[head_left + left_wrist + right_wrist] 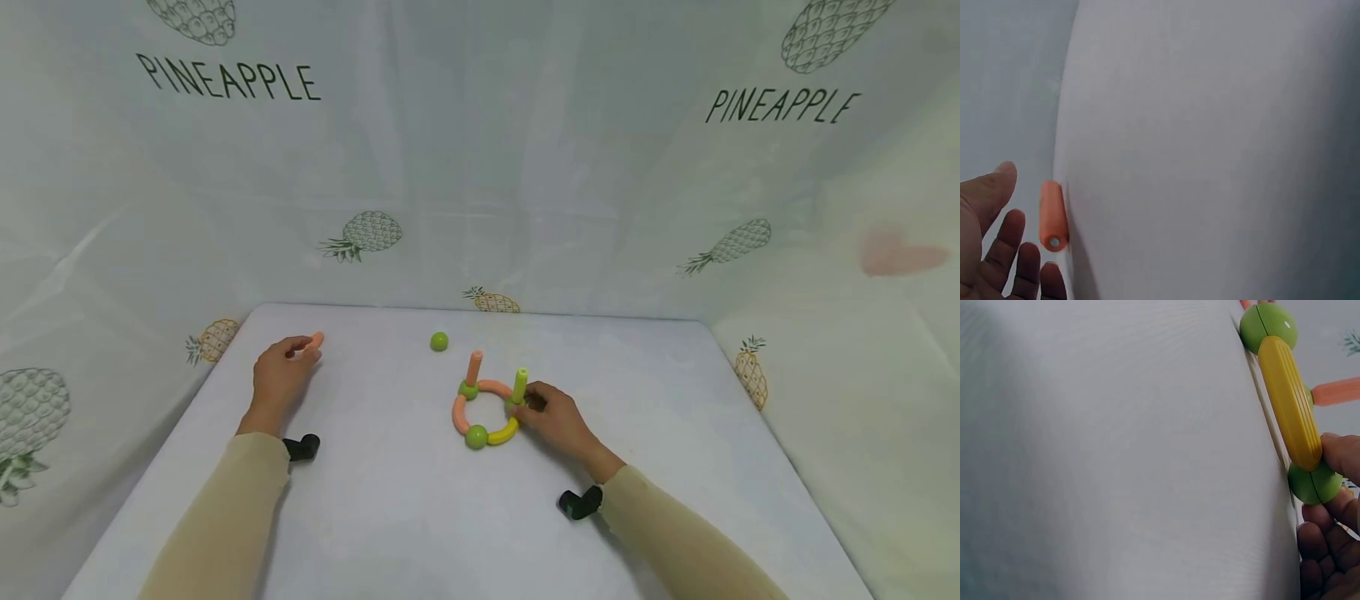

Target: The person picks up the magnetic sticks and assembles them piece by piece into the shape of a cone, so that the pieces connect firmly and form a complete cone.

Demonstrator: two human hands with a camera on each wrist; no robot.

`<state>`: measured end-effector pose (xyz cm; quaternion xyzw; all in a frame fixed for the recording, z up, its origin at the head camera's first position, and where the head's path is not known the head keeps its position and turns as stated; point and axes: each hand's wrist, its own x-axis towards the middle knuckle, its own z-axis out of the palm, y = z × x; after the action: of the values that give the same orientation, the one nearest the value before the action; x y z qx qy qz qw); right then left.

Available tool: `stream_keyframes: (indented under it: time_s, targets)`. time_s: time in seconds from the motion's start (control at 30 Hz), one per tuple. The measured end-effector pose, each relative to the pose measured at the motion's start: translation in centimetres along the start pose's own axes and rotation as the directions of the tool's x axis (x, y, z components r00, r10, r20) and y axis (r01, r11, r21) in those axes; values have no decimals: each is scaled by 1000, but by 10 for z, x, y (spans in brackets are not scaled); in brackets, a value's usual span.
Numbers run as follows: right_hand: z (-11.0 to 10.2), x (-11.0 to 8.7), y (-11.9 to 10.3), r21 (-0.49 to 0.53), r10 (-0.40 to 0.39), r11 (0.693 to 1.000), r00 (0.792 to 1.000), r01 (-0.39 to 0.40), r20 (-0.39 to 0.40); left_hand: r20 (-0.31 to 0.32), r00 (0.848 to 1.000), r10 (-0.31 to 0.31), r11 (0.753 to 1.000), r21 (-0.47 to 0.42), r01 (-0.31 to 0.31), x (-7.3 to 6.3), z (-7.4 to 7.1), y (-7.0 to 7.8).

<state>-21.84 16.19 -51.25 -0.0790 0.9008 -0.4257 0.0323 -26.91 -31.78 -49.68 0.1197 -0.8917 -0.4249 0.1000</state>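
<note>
At the back left of the table, my left hand [283,375] is beside a short orange rod [317,339]. In the left wrist view, the thumb and fingers are spread, with the hollow-ended orange rod [1053,215] just past their tips. My right hand [557,421] pinches a green ball [1315,484] at the right side of a ring. Curved orange pieces [460,414], a yellow curved piece [504,432] and green balls [476,437] make up this ring. A yellow-green rod [520,385] stands up from the pinched ball, and an orange rod [474,367] from the ball at the back.
A loose green ball [438,341] lies behind the ring on the white table [390,517]. A hanging sheet [480,167] printed with pineapples rises behind the table's back edge. Black wrist devices [302,447] are strapped over both sleeves.
</note>
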Motion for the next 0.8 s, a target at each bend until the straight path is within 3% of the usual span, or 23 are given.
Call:
stream_keyframes:
  time_s: [0.23,0.43,0.8]
  targets:
    - [1,0,0,10,-9,1000,1000,9,0,35,999,-2,998,58,0,3,-5,-13]
    - [1,0,1,7,-14,1000,1000,14,-3,85,996,-11,995,103,2,3,-7,-10]
    - [1,0,-1,0,-10,1000,1000,10,-7,248,968,33,992,108,-62,-1,-5,-3]
